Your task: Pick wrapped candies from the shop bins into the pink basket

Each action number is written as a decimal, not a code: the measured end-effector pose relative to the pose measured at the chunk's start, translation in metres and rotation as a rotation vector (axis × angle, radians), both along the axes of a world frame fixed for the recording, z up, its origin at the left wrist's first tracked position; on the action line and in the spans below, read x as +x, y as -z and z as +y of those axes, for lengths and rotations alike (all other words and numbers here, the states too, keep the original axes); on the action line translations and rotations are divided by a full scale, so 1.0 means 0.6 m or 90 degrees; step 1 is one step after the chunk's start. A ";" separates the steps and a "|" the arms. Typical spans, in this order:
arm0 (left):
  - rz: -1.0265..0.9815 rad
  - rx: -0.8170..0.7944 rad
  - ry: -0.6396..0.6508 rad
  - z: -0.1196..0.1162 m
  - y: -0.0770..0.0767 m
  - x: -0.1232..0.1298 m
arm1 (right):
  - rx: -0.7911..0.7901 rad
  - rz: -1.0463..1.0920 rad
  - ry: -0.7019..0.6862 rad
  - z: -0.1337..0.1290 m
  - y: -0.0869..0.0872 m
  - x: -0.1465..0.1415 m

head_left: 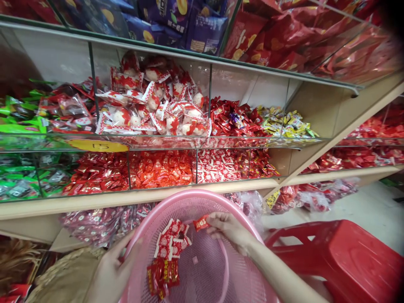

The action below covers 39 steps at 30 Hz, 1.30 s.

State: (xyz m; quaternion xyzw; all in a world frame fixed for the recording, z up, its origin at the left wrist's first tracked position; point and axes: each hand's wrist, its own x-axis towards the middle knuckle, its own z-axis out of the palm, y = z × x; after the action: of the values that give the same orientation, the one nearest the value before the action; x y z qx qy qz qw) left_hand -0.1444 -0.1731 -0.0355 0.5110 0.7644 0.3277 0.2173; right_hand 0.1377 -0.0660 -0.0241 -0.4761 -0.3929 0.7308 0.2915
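Observation:
A pink mesh basket (202, 194) fills the lower middle, and my left hand (118, 261) grips its left rim with the thumb inside. Inside the basket, my right hand (229, 229) pinches one small orange-red wrapped candy (201, 223) between thumb and fingers. To the left of that candy, several red-and-white wrapped candies (170, 242) lie in a loose group on the basket's floor. Several dark red candies with gold lettering (163, 275) are heaped just below them, nearer to me.
Ahead, a glass-fronted shelf holds orange-red candies (162, 168), red-and-white candies (217, 165) and larger white-and-red packets (154, 105). A yellow price tag (98, 145) reads 15. A red plastic stool (362, 256) stands at right, a woven basket (65, 280) at lower left.

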 end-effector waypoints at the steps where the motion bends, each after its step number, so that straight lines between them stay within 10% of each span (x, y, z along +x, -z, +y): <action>1: -0.019 0.001 -0.006 -0.005 0.003 0.000 | 0.004 -0.014 -0.005 0.000 0.003 -0.001; 16: -0.042 -0.009 -0.010 -0.022 0.027 0.000 | 0.091 -0.194 -0.028 0.021 0.065 -0.038; 21: -0.051 -0.035 -0.013 -0.025 0.027 -0.001 | 0.279 -0.355 -0.058 0.026 0.072 -0.048; 26: -0.049 -0.003 0.034 -0.023 0.027 -0.003 | 0.524 -0.643 -0.157 0.023 0.023 -0.053; 33: -0.021 0.025 0.066 -0.019 0.032 -0.001 | 0.763 -0.587 -0.149 0.104 -0.105 -0.135; 39: -0.001 0.050 0.082 -0.023 0.031 0.000 | 0.872 -0.748 -0.368 0.184 -0.116 -0.200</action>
State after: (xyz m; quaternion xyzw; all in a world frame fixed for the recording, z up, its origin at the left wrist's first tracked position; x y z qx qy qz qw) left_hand -0.1443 -0.1869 -0.0541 0.5673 0.7161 0.3431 0.2183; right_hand 0.0174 0.0442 0.0456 -0.3774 -0.9229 0.0283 0.0707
